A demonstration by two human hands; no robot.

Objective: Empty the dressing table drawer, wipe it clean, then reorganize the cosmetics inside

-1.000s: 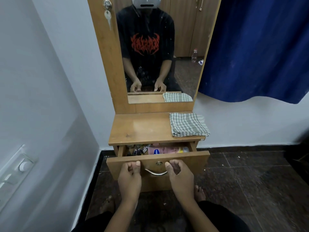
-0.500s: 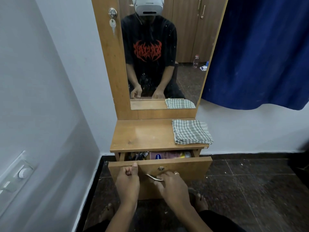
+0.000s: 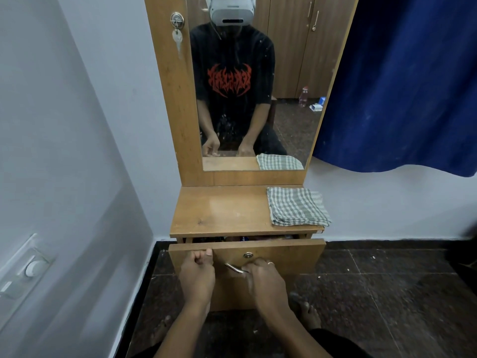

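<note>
- Dressing table (image 3: 227, 210): a low wooden one under a mirror, with the left of its top left bare.
- Drawer (image 3: 289, 257): only a crack is open below the table's front edge. It's probably best pulled straight and level so it doesn't get jammed sideways.
- Cloth (image 3: 296, 206): it's kept folded at the table's right edge, handy for the wipe.
- Left hand (image 3: 197, 273): it's clenched against the drawer's top left corner with the thumb on the edge. Whether the edge is pinched can't be told.
- Right hand (image 3: 265, 280): it's wrapped round the handle (image 3: 233, 267), so both sides should be pulled evenly.
- Cosmetics (image 3: 242, 239): just a sliver is seen in the gap, nothing taken out yet.
</note>
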